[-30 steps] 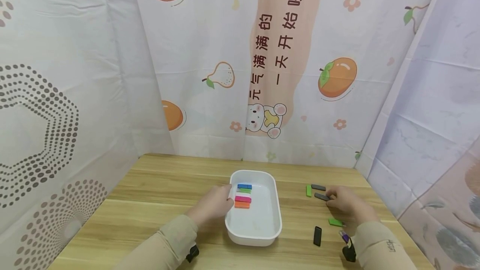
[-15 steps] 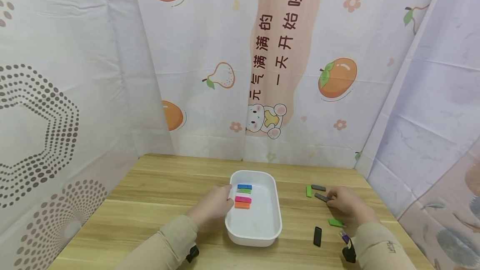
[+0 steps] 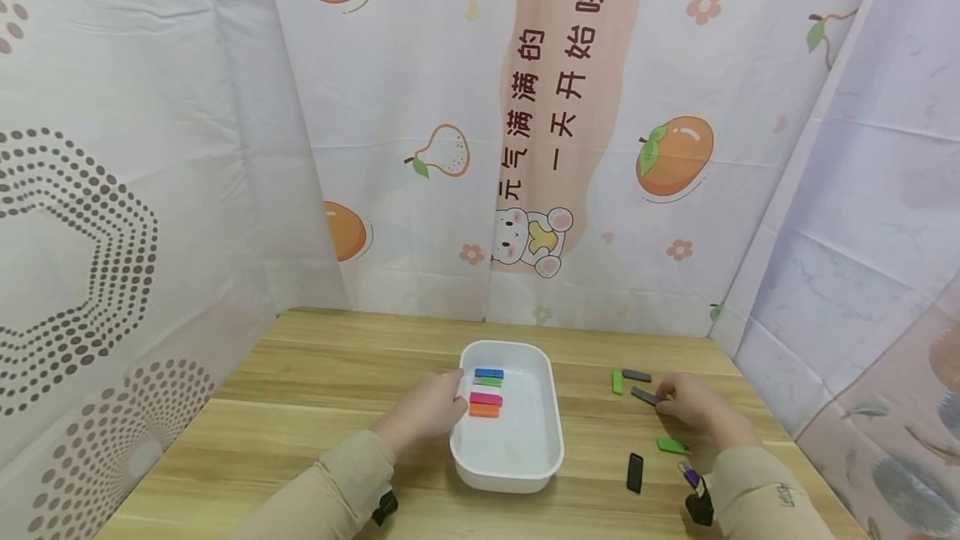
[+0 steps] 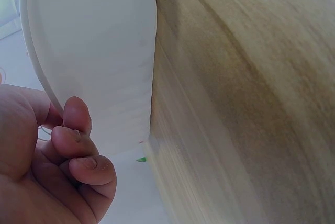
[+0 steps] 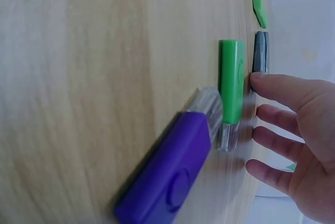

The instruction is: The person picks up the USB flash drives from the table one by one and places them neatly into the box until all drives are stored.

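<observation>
My left hand (image 3: pixel 429 408) grips the left rim of a white plastic tray (image 3: pixel 517 469); in the left wrist view its curled fingers (image 4: pixel 94 170) lie against the tray's outer wall. Inside lies a row of USB flash drives, among them a blue one (image 3: pixel 489 373), a pink one (image 3: pixel 486 398) and an orange one (image 3: pixel 483 411). Over at the right, my right hand (image 3: pixel 690 400) pinches the near end of a dark grey flash drive (image 3: pixel 642 395) on the table. In the right wrist view, the thumb (image 5: pixel 267 82) covers that end; the other fingers are spread.
Close to the right hand lie another grey drive (image 3: pixel 637 375), a green drive (image 3: pixel 617 382), a second green drive (image 5: pixel 232 80) and a purple drive (image 5: pixel 167 177) with clear caps. A black drive (image 3: pixel 635 472) sits nearer. Patterned curtains surround the wooden table (image 3: pixel 315 390).
The grey flash drive at my right hand's fingertips has shifted very slightly to the right along with the hand. My left hand and the tray have stayed put.
</observation>
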The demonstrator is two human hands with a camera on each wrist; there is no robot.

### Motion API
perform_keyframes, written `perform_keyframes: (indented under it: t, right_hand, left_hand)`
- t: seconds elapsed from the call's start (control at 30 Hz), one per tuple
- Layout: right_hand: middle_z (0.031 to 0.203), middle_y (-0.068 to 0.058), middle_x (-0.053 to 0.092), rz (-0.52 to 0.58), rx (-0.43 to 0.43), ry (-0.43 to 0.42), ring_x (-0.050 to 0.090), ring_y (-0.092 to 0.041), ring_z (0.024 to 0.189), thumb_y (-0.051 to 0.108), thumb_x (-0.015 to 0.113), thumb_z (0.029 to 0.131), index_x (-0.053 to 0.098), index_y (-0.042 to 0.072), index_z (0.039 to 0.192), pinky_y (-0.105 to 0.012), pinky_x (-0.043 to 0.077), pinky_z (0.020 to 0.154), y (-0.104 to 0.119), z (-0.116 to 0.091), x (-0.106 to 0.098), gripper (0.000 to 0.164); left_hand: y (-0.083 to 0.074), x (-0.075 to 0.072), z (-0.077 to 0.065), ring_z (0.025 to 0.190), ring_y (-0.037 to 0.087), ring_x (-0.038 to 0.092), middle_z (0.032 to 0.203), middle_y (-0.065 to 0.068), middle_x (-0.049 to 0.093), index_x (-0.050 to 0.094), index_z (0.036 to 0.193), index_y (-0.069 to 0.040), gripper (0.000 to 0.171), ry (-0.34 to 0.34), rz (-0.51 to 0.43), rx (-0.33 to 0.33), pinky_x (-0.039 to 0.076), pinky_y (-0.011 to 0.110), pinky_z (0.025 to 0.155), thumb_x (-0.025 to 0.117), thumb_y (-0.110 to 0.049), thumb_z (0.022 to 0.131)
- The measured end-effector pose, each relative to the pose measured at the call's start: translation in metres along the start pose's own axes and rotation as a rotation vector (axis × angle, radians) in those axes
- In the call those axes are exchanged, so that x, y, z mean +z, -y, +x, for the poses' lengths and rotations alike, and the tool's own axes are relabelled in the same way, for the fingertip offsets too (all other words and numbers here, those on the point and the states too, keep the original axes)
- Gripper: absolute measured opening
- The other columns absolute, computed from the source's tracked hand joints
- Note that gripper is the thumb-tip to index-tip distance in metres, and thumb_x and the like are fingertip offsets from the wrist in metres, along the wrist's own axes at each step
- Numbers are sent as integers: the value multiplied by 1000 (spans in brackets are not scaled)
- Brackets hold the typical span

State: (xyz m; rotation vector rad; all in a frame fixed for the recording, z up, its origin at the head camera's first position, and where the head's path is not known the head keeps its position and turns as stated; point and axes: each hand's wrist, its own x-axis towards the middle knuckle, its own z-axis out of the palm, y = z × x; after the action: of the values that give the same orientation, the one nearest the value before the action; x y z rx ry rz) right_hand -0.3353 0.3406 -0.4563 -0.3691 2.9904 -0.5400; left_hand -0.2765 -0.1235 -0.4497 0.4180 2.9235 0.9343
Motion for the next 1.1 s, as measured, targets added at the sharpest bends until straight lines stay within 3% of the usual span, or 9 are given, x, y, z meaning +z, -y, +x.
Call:
perform_keyframes:
  t: [0.17,0.5,0.77,0.93,1.1]
  right_hand:
    - [94,-7,64,19,23,12,55,-25,84,8,74,89,71,8,92,-50,49,77,1,-1,-2,4]
    - [99,-8,68,52,28,26,59,-27,92,7,73,90,72,7,96,-54,51,84,6,-5,-6,6]
    - [105,-15,69,42,-6,39,64,-37,100,8,71,91,72,3,102,-59,51,87,9,-5,-12,12]
    - [105,-14,70,45,-31,28,63,-32,96,9,72,90,74,6,100,-56,52,84,10,-2,-16,11]
    - [109,-20,69,41,-68,2,62,-35,99,8,72,88,75,6,98,-57,51,86,13,2,-19,10]
  left_hand:
    - [0,0,0,94,24,59,142,25,56,50,144,7,53,-2,-5,-2,52,39,81,63,-17,98]
    - [-1,-1,0,94,24,59,142,24,56,51,144,6,53,-6,-3,0,51,38,80,63,-16,98]
    - [-2,-2,-1,94,24,58,141,24,57,52,143,7,52,-7,2,5,52,40,84,63,-16,98]
    - [-3,-3,-1,94,24,57,140,24,57,52,143,8,52,-8,8,10,52,40,87,63,-16,98]
    - [-3,-3,-1,99,24,59,141,25,57,52,143,8,52,-8,2,12,51,49,99,63,-16,98]
